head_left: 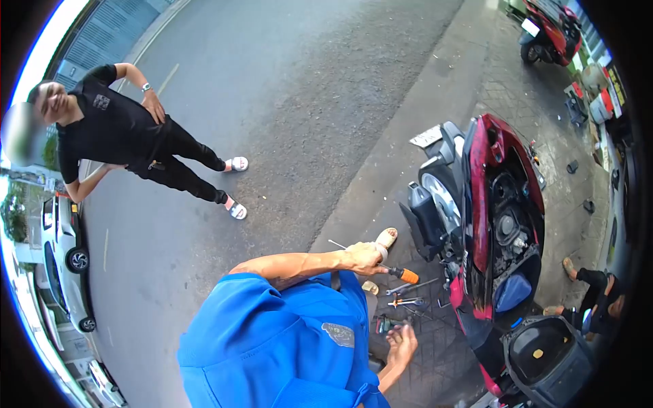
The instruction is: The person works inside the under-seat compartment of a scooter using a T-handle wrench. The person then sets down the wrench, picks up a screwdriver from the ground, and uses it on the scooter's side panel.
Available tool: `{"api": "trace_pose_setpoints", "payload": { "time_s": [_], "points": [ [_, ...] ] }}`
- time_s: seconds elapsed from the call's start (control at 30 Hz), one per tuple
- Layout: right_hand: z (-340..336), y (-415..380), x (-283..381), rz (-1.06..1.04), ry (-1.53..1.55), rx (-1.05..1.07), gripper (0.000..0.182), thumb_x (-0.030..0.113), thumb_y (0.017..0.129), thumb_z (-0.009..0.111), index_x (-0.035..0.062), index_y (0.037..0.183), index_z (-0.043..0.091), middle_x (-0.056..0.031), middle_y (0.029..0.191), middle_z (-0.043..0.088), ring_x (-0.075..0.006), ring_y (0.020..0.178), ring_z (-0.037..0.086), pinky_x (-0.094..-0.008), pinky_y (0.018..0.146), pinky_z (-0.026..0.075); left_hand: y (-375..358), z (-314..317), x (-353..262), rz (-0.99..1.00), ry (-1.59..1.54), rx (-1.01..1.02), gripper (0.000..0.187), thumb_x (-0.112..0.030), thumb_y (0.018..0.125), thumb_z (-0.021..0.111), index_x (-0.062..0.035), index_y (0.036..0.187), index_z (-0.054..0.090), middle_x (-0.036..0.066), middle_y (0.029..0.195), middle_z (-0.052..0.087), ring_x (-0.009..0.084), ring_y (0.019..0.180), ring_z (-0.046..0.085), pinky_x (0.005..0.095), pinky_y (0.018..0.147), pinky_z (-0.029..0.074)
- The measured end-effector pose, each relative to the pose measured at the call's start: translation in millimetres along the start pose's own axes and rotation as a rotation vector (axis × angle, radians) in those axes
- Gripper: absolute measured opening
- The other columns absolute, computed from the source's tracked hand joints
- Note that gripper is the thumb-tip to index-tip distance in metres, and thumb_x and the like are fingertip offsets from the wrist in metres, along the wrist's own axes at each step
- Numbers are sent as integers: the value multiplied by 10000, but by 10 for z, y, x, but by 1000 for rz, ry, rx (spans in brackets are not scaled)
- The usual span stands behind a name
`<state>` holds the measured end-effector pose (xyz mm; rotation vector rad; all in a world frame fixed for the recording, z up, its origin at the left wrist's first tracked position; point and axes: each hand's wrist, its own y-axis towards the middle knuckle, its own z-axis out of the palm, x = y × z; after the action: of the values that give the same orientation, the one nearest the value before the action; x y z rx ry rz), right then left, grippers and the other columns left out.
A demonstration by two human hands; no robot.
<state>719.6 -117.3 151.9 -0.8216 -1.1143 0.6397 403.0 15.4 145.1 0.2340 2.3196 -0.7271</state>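
Note:
My left hand [362, 258] is closed around a screwdriver with an orange and black handle [407, 275]. Its thin metal shaft sticks out on the other side of the hand, to the upper left. My right hand [401, 347] hangs lower, fingers loosely curled and apart, with nothing visible in it. Close by on the paving lies a green and dark tool [388, 324], partly hidden. Between my hands and the scooter lie a wrench [401, 289], an orange-handled tool [408, 301] and several smaller tools. To the right stands a dark red scooter [486, 197], its under-seat area uncovered.
A person in black [115, 129] stands on the road, hands on hips. Another person [602, 299] sits low at the far right. A black open storage bin [544, 353] is beside the scooter's lower end. Another red scooter [554, 34] and a white car [64, 258] are parked farther off.

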Motion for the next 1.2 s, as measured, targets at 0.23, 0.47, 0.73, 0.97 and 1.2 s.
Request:
{"api": "trace_pose_setpoints", "payload": {
  "time_s": [0.23,0.47,0.73,0.97,1.2],
  "points": [
    [2783,170,263,-1112,-1484,-50,704,146,635,814,10,1257,514,-157,945,614,-320,933,591,-458,896,415,-132,-657,861,-29,196,76,192,-165,709,617,3,749,702,201,741,685,352,731,694,431,618,559],
    [4607,2475,620,-771,-1535,228,184,195,756,675,18,799,659,-215,713,649,-430,738,625,-496,691,483,368,-2357,1923,73,160,-127,239,-150,717,632,14,885,679,210,851,662,357,891,644,467,788,502],
    [6820,4020,709,130,-1502,97,343,321,821,663,36,1008,697,-163,920,707,-274,787,701,-385,710,551,227,-5075,661,1289,-1115,599,369,-298,842,683,16,1007,577,169,1016,553,304,975,541,374,855,426],
    [8538,4864,1575,156,-1490,490,347,235,785,683,10,1050,681,-188,1024,687,-289,973,676,-386,767,550,1861,-6033,607,1194,-883,829,266,-195,826,735,4,939,600,102,838,630,190,734,590,314,652,476],
    [9199,6158,4168,-426,-1599,326,304,185,764,647,22,1017,697,-187,1062,676,-320,1046,642,-398,856,528,3693,-7062,289,1007,-724,1055,422,-319,766,798,6,964,614,96,816,648,165,680,561,314,576,436]
  ]
}}
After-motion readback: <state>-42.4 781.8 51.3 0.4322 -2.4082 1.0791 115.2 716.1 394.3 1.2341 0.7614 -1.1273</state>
